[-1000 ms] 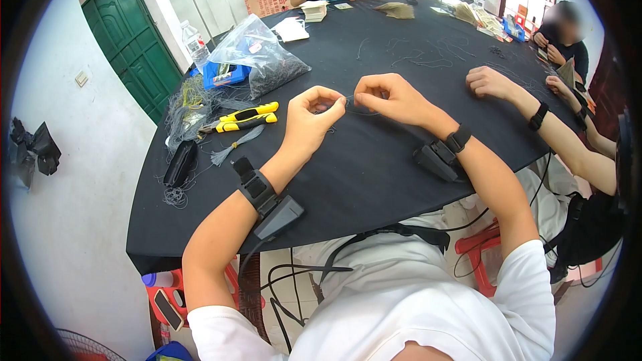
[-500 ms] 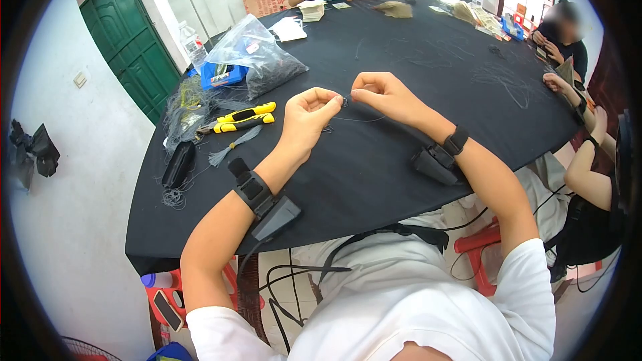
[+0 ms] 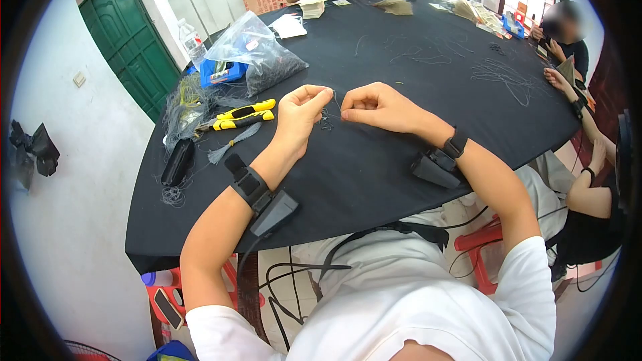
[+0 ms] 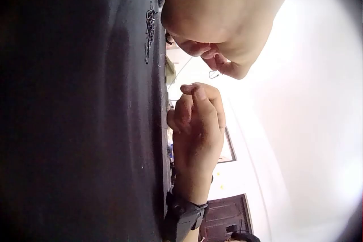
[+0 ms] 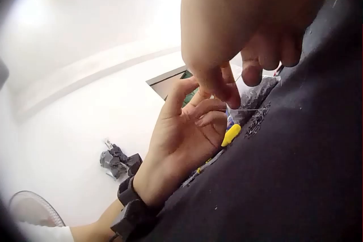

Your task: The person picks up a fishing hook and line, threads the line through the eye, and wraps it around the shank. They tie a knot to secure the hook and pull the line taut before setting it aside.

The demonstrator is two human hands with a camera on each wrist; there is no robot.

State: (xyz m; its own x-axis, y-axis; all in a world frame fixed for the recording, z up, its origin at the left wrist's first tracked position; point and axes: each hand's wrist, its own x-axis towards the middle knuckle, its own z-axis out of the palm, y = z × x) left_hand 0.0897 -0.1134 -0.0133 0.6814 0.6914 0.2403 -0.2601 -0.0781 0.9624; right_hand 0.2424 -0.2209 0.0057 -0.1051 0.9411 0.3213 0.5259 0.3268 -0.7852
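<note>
Where the thread runs: between my two sets of fingertips, above the black cloth (image 3: 374, 174), the thread (image 5: 248, 109) shows in the head view as a short, fine span slanting from upper left to lower right.
Left hand (image 3: 299, 117): thumb and forefinger meet in a pinch at the upper end of that span, with the thread between them as far as I can see.
Right hand (image 3: 384, 108): fingers curled, thumb close against forefinger; I judge that I pinch the thread here too, though the contact is too fine to make out.
Nearer hand: neither by much; my fingertips are near each other with a narrow gap between, and I'd say any move depends on the thread's slant across it.
Tiny loop (image 4: 214, 74): the left wrist view picks it out against the brightness, just beside my left fingertips; whether it belongs to the thread I cannot tell.
Dark bits (image 5: 257, 121): a small pile on the cloth; from the right wrist a pale stretch of thread reaches across towards them, which the head view hardly shows.
Yellow-and-black pliers (image 3: 244, 115): lying left of my left hand, apart from it.
</note>
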